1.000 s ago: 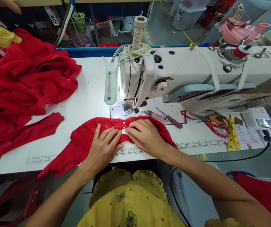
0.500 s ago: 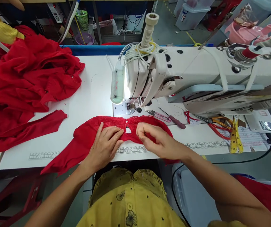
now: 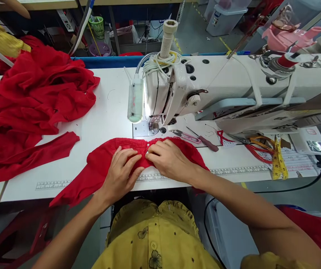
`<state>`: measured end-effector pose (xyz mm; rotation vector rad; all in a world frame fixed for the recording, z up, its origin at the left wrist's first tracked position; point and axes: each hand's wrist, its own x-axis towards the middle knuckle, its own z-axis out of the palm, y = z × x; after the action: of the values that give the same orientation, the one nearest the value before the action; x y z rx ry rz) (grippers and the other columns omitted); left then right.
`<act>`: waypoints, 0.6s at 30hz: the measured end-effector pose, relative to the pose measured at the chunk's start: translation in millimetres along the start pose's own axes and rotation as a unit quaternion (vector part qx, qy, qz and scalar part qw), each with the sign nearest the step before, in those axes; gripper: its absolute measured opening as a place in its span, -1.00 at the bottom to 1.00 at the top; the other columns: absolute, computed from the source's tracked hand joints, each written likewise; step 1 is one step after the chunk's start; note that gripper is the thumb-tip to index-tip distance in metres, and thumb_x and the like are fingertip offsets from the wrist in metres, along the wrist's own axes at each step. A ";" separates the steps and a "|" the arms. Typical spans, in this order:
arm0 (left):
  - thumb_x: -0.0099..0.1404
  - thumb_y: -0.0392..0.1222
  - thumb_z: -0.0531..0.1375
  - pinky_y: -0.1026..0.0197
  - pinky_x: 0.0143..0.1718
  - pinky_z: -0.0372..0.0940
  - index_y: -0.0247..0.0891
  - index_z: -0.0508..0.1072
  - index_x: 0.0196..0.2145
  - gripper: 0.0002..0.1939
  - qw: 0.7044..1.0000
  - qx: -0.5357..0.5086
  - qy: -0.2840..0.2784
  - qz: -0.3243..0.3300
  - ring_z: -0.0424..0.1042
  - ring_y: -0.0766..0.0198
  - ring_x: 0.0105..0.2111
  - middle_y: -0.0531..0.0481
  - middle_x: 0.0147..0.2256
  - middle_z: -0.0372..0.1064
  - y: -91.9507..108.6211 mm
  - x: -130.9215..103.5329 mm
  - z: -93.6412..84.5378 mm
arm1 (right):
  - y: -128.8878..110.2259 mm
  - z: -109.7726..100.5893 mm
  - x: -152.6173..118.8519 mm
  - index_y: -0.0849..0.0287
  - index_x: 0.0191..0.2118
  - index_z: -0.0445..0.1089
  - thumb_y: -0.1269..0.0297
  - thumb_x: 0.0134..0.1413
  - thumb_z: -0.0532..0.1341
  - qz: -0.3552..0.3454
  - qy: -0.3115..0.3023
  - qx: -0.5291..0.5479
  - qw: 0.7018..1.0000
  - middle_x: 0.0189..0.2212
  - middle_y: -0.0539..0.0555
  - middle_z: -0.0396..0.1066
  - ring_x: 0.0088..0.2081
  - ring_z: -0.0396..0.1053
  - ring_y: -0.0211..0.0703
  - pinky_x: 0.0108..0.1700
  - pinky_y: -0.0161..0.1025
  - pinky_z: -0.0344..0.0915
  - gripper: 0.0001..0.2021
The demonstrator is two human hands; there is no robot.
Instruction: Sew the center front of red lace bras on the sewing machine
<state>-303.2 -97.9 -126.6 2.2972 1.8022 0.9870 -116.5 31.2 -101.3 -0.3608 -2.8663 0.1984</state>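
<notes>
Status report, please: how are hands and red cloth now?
Left hand, right hand on red lace-edged cloth. Cloth lies short of shiny metal presser foot. Pink-handled snips close to cloth.

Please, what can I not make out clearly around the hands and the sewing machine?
In the head view:
Red fabric: parts lie hidden beneath the left hand and right hand.
Paper: writing too small, partly covered by tape measure.
Sewing machine: cut off by right edge.

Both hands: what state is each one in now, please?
Left hand: open, resting on the lace-edged red garment.
Right hand: curled on the same garment; grip cannot be told.
</notes>
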 end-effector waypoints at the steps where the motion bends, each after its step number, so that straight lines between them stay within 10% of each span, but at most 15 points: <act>1: 0.40 -0.25 0.20 -0.24 0.31 0.09 -0.29 0.34 0.13 -0.64 1.000 0.004 -0.004 0.006 0.31 0.03 0.13 -0.21 0.04 0.36 -0.1 0.0 0.0 | 0.1 0.4 -0.3 0.19 -0.17 0.47 0.47 0.32 0.11 -0.004 -0.003 0.001 1.000 -0.22 0.09 0.46 -0.20 0.25 -0.12 -0.20 -0.14 0.03 -0.82; 13: 0.45 -0.14 0.14 -0.31 0.32 0.02 -0.28 0.41 0.11 -0.67 0.994 0.095 -0.055 0.022 0.39 0.04 0.05 -0.18 0.00 0.45 5.8 2.6 3.1 | -6.3 -8.1 -17.2 0.19 -0.09 0.44 0.32 0.37 0.10 0.080 0.062 0.072 0.992 -0.26 0.09 0.44 -0.21 0.26 -0.11 -0.16 -0.13 0.08 -0.82; 18: 0.43 -0.12 0.18 -0.32 0.31 0.03 -0.25 0.42 0.11 -0.66 0.992 0.117 -0.041 0.037 0.40 0.01 0.06 -0.18 0.01 0.47 5.7 -0.1 2.8 | -10.8 2.7 -1.1 0.18 -0.36 0.38 0.35 0.38 0.06 0.066 0.042 0.067 0.995 -0.41 0.05 0.35 -0.29 0.20 -0.14 -0.18 -0.13 0.03 -0.74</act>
<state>-296.9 -98.9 -126.5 2.5143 1.9040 0.7114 -118.6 20.2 -102.4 -0.5188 -2.7298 0.3893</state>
